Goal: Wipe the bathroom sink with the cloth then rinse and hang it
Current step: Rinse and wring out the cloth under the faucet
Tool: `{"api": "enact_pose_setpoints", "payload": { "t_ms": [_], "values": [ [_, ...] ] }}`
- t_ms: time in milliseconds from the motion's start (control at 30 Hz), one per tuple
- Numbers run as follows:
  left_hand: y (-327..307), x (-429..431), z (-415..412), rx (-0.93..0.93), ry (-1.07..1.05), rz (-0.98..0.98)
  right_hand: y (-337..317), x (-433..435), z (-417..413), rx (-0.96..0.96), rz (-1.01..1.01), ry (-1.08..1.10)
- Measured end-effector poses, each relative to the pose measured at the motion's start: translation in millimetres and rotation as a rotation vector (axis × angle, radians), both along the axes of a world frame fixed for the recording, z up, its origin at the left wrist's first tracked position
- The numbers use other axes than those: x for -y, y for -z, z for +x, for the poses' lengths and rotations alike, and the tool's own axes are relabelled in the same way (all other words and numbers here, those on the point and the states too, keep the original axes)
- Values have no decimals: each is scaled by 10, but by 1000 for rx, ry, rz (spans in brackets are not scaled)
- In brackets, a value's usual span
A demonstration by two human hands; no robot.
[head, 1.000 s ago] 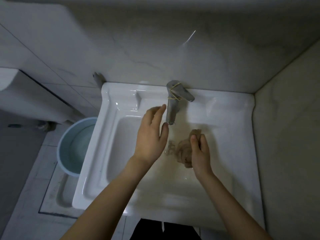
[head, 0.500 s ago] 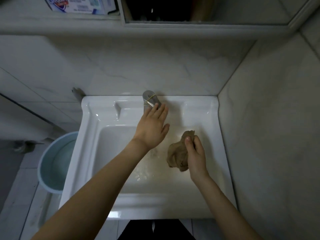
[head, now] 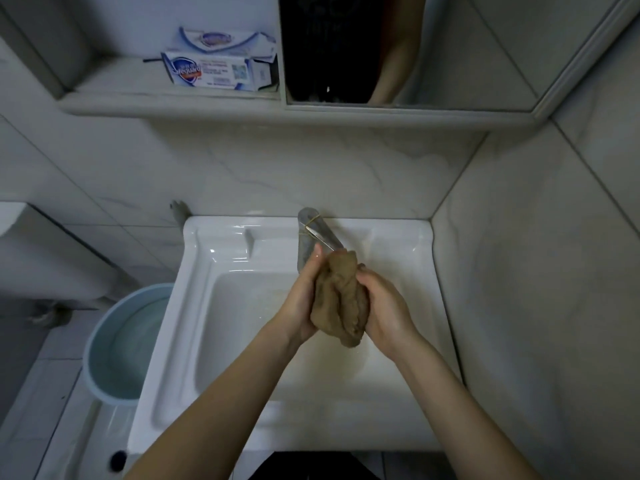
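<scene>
The brown cloth (head: 341, 299) is held bunched between both hands above the basin of the white sink (head: 180, 341), just beneath the faucet (head: 311, 233) spout, presumably so that squeezed-out water is caught by the basin. It is gripped by the right hand (head: 384, 313), fingers curled round it, while the left hand (head: 301, 299) is pressed against its side, fingers nearly straight; running water cannot be made out.

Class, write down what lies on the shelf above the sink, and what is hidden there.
On the shelf lies an opened soap box. Its contents and anything behind it cannot be seen.
</scene>
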State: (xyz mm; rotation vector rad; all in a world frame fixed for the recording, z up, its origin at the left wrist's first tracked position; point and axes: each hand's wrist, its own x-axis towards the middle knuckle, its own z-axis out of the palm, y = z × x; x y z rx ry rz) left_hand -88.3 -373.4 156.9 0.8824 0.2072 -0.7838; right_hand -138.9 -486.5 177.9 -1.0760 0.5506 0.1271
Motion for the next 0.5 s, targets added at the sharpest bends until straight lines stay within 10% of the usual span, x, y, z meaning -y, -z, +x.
{"api": "enact_pose_setpoints", "payload": {
  "t_ms": [233, 500],
  "values": [
    [-16, -15, -55, 189, -117, 179, 226, -205, -120, -84, -195, 131],
    [30, 25, -196, 578, -89, 518, 411, -364, -178, -318, 384, 104]
  ]
}}
